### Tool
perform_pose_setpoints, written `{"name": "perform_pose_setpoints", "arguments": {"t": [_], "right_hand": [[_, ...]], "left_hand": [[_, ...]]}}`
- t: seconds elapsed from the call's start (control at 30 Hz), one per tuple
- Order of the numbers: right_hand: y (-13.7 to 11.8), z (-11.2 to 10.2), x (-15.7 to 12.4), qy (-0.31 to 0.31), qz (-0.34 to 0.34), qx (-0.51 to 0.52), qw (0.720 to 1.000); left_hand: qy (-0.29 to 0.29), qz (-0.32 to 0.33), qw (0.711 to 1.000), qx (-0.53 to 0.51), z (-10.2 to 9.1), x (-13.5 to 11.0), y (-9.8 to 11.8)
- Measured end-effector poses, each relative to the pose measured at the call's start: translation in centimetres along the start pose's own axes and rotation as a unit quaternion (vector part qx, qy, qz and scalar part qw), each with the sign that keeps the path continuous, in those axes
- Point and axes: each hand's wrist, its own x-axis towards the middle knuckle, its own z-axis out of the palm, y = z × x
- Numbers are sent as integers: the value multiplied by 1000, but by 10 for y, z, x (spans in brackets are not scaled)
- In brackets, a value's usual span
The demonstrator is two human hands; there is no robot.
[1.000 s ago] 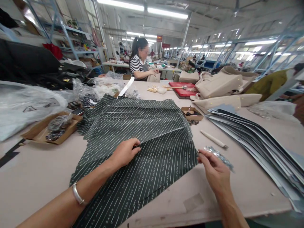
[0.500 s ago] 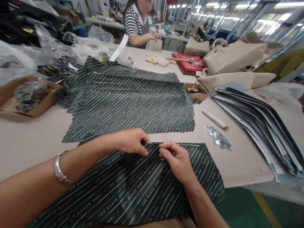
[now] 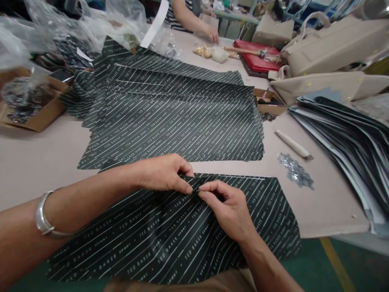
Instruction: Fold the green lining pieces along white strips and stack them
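A dark green fabric piece (image 3: 170, 239) with white diagonal stripes and lettering lies at the table's near edge, hanging over it toward me. My left hand (image 3: 164, 173) and my right hand (image 3: 226, 207) both pinch its far edge at the middle, fingertips almost touching. A silver bangle (image 3: 44, 217) sits on my left wrist. Beyond them lies a fanned stack of the same striped fabric pieces (image 3: 173, 117). A small heap of silvery metal bits (image 3: 294, 173) rests on the table to the right, beside a cream-coloured stick tool (image 3: 293, 144).
Dark flat sheets (image 3: 349, 142) are stacked at right. Beige bags (image 3: 331, 44), a red tray (image 3: 258, 61) and a small cardboard box (image 3: 269, 103) stand behind. A cardboard box (image 3: 33, 109) and plastic bags (image 3: 75, 24) fill the left. Another person's hand (image 3: 209, 34) works across the table.
One striped piece was pulled off the stack toward me. My right hand left the silvery bits on the table and joined the left at the piece's far edge. The view tilted down.
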Motion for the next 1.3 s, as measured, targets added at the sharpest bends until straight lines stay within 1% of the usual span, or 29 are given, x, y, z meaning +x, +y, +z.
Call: {"name": "perform_pose_setpoints", "arguments": {"t": [0.13, 0.3, 0.47, 0.57, 0.67, 0.77, 0.83, 0.9, 0.93, 1.0, 1.07, 1.17, 1.23, 1.3], "right_hand": [[0, 2, 1, 6, 17, 13, 1000], [1, 1, -1, 9, 39, 42, 998], [3, 3, -2, 14, 35, 54, 998], [3, 4, -2, 17, 25, 45, 999], [3, 5, -3, 21, 5, 22, 1000], [2, 7, -4, 21, -42, -19, 999], [3, 7, -5, 18, -101, -51, 993], [5, 8, -6, 26, -156, -78, 984], [7, 9, -6, 34, -170, -83, 981], [11, 9, -6, 43, -172, -81, 981], [13, 7, -5, 19, -178, -89, 980], [13, 3, -4, -26, -235, -147, 960], [11, 2, -5, -22, -268, -184, 945], [10, 2, -7, 1, -285, -203, 937]], "left_hand": [[8, 24, 1000, -19, 2, -2, -3], [0, 31, 998, -63, 8, -3, -8], [24, 40, 998, -40, 10, -4, -8], [29, 39, 998, -35, 12, -5, -8], [42, 56, 997, -25, 15, -7, -7], [93, 86, 992, 22, 21, -12, -2], [141, 111, 981, 80, 27, -16, 1], [185, 132, 962, 149, 34, -19, 3], [200, 140, 953, 180, 38, -20, 3], [222, 164, 931, 239, 44, -22, 2], [241, 195, 904, 294, 49, -25, 0], [279, 232, 857, 364, 54, -28, -4], [298, 249, 837, 385, 56, -30, -7], [307, 263, 829, 387, 57, -30, -8]]}}
